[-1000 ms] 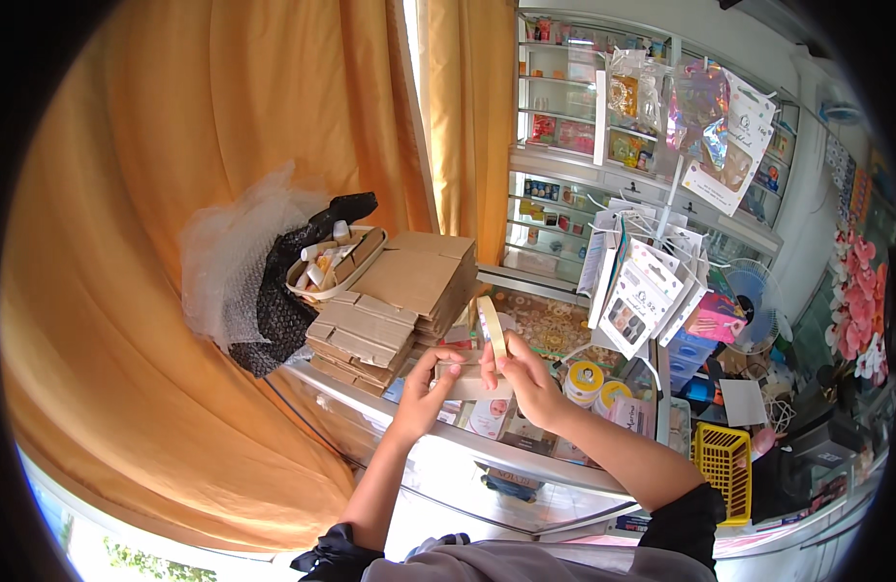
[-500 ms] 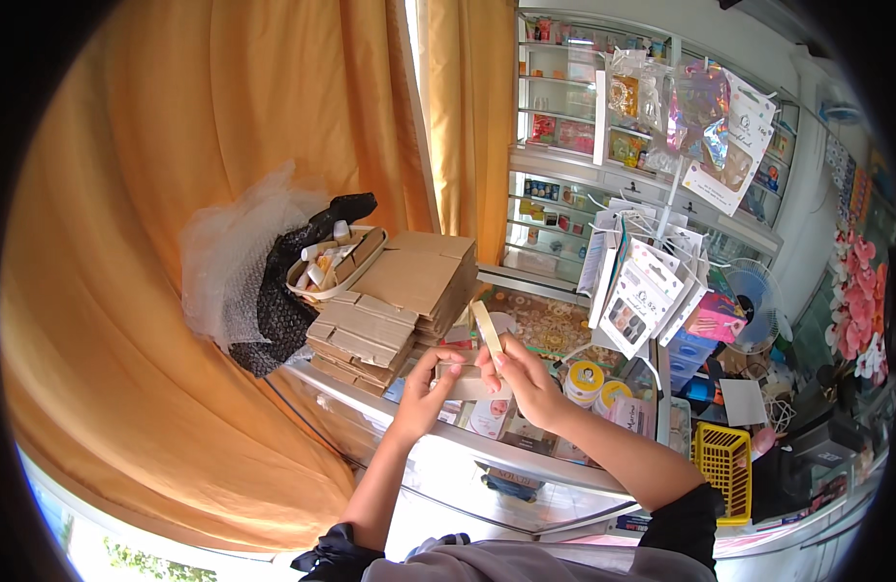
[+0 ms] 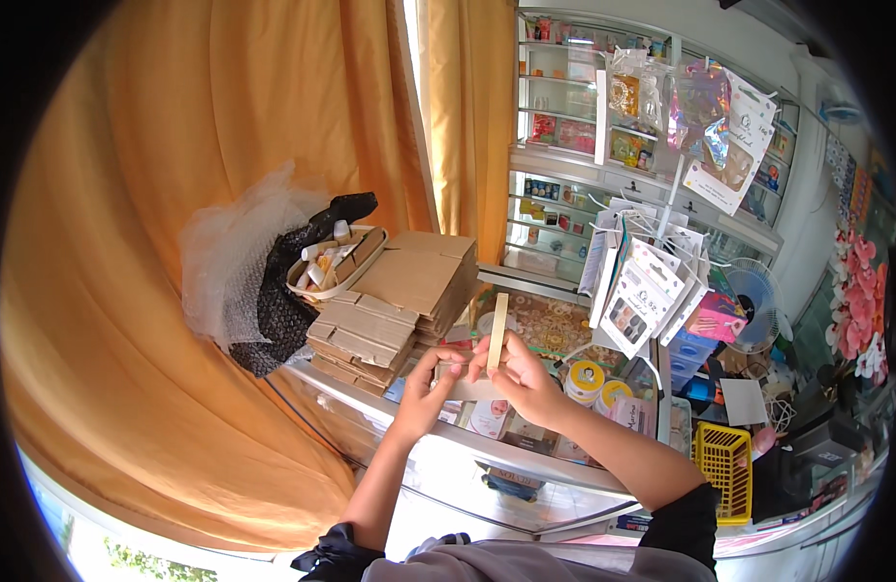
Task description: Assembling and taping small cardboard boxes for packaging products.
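My right hand (image 3: 528, 383) is closed in a pinch on a flat, narrow, pale-yellow strip (image 3: 498, 325), which stands nearly upright above the fingers. Just to its left, my left hand (image 3: 425, 396) has its thumb and forefinger pressed together, the tips close to the right fingertips. What those left fingers pinch, if anything, is too small to make out. Below and between the hands shows a pale beige flat piece (image 3: 475, 390), partly covered by the fingers; whether it is held or lies on the counter I cannot tell. Both hands are over the glass display counter (image 3: 448, 435).
Folded cardboard boxes (image 3: 414, 272) are stacked at the left, with a basket (image 3: 370, 254) of small bottles on top. Bubble wrap (image 3: 240, 257) lies behind. Yellow-lidded jars (image 3: 586, 376), a rack of hanging packets (image 3: 642, 301) and a yellow plastic basket (image 3: 722, 473) are on the right.
The pale-yellow strip has swung from leaning left to nearly upright, turning with my right fingers. My left hand has stayed about where it was.
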Demonstrator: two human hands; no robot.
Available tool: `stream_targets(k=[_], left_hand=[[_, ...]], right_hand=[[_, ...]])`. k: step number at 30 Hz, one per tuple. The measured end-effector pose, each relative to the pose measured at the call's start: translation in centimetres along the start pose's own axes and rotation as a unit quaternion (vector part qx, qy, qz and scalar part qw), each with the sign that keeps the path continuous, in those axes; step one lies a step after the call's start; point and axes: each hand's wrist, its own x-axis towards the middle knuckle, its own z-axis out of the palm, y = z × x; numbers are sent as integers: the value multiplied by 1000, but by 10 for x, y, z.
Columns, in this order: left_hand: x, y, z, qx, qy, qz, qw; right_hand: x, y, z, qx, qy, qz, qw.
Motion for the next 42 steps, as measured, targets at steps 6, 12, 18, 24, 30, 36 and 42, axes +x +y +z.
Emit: stream_targets(k=[6, 12, 18, 24, 30, 36, 42], left_hand=[[0, -1, 1, 2, 4, 4, 1000], [1, 1, 0, 10, 2, 0, 1000], [1, 0, 0, 30, -7, 24, 999], [-1, -2, -3, 8, 17, -7, 1000], [-1, -11, -4, -10, 34, -34, 999], [0, -13, -3, -25, 34, -43, 998], [1, -15, -3, -33, 31, -29, 999]], right_hand=[[0, 0, -3, 19, 11, 24, 999], [2, -3, -1, 0, -2, 32, 999], [10, -7, -1, 57, 4, 47, 997], [21, -4, 0, 67, 19, 126, 990], [13, 1, 12, 29, 29, 60, 997], [10, 9, 14, -3, -16, 0, 1000], [6, 10, 14, -3, -15, 56, 998]])
